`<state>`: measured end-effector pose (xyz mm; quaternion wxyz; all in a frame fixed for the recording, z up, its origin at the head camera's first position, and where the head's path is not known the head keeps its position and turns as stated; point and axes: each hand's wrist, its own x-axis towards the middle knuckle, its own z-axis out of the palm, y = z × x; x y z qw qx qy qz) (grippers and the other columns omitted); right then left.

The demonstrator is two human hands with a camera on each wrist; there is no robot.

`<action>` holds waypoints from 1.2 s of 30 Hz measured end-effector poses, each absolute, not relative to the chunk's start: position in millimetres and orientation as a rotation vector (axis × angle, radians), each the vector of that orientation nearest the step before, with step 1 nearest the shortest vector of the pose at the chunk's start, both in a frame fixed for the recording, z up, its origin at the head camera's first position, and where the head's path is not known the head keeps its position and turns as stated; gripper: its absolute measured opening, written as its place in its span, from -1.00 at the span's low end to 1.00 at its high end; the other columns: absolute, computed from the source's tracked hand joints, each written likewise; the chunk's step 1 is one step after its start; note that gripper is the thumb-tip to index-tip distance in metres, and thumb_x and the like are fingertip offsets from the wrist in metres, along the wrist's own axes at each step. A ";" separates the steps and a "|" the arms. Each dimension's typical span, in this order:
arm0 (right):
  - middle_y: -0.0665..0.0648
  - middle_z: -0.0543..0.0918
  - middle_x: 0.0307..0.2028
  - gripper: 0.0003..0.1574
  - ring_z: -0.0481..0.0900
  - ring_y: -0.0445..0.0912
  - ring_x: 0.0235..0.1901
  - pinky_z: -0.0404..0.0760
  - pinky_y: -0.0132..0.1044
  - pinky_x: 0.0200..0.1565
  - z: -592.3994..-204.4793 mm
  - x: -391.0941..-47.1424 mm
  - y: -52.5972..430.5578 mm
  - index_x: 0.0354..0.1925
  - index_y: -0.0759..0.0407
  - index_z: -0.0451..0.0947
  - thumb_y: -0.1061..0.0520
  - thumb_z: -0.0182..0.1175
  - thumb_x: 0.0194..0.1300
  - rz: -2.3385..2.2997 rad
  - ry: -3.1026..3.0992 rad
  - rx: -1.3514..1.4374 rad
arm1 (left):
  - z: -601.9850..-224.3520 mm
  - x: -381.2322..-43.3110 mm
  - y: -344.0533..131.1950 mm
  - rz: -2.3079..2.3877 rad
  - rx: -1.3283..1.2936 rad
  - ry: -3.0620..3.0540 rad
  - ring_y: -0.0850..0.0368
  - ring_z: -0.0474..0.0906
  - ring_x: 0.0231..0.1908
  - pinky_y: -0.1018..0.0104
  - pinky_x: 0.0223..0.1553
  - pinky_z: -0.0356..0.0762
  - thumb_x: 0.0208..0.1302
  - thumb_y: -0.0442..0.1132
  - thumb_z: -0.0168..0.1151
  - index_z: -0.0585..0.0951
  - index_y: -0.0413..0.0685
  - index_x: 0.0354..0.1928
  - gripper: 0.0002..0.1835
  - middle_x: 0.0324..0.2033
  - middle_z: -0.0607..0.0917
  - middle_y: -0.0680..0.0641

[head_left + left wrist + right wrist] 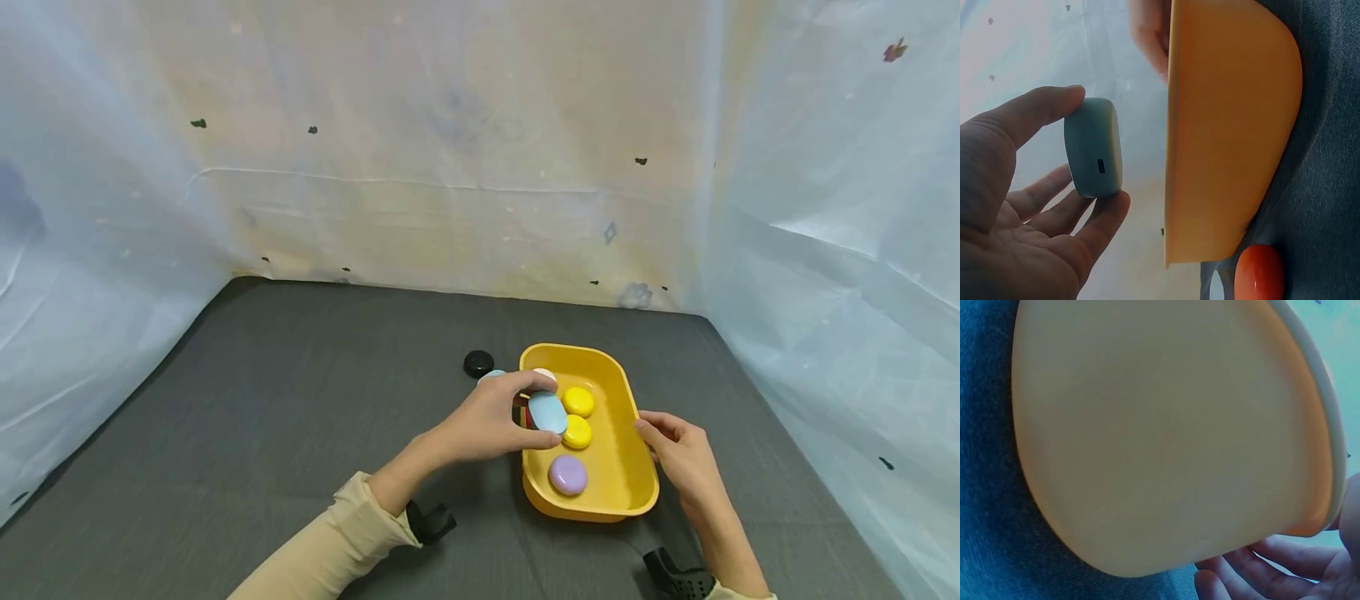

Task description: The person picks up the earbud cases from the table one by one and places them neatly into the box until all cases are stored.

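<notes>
My left hand (487,427) pinches a light blue rounded puck (547,413) between thumb and fingertips, over the left edge of a yellow plastic basin (617,471). A small dark slot shows in the puck's side (1094,148) in the left wrist view. Inside the basin lie two yellow pucks (578,402) and a purple puck (567,474). At the basin's right side, my right hand (684,457) grips the rim, thumb on top and fingers curled below along the outer wall.
Outside the basin's left side, a black puck (478,363), another light blue one (492,375) and a red one (1260,273) lie on the dark grey cloth (337,400). A white puck (545,374) is partly hidden by my left hand. Pale plastic sheets (450,225) hang around the table.
</notes>
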<state>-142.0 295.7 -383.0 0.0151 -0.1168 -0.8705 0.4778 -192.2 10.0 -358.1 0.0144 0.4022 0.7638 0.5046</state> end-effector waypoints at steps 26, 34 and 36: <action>0.28 0.58 0.06 -0.48 0.52 0.07 -0.02 0.57 -0.26 -0.09 -383.2 -143.4 293.6 0.22 0.32 0.48 0.00 0.10 0.49 1.459 -2.721 -0.335 | -352.1 -205.5 -10.3 1.518 1.073 2.538 0.14 0.39 0.18 0.16 0.23 0.34 0.11 -0.03 0.50 0.52 -0.01 0.22 -0.37 0.17 0.52 0.06; 0.29 0.57 0.08 -0.47 0.52 0.07 -0.02 0.56 -0.31 -0.12 -382.7 -143.0 293.2 0.23 0.32 0.48 -0.01 0.10 0.49 1.467 -2.716 -0.344 | -371.1 -204.0 -39.8 1.591 0.845 2.594 -0.01 0.46 0.11 0.06 0.19 0.39 0.08 -0.08 0.52 0.57 0.00 0.14 -0.43 0.07 0.58 0.05; 0.28 0.57 0.08 -0.46 0.52 0.06 -0.03 0.56 -0.33 -0.13 -382.7 -142.9 293.9 0.23 0.32 0.48 -0.02 0.11 0.48 1.463 -2.721 -0.341 | -377.9 -201.4 -43.9 1.622 0.803 2.595 -0.07 0.47 0.13 0.04 0.20 0.38 0.09 -0.12 0.52 0.57 -0.04 0.14 -0.45 0.07 0.59 0.01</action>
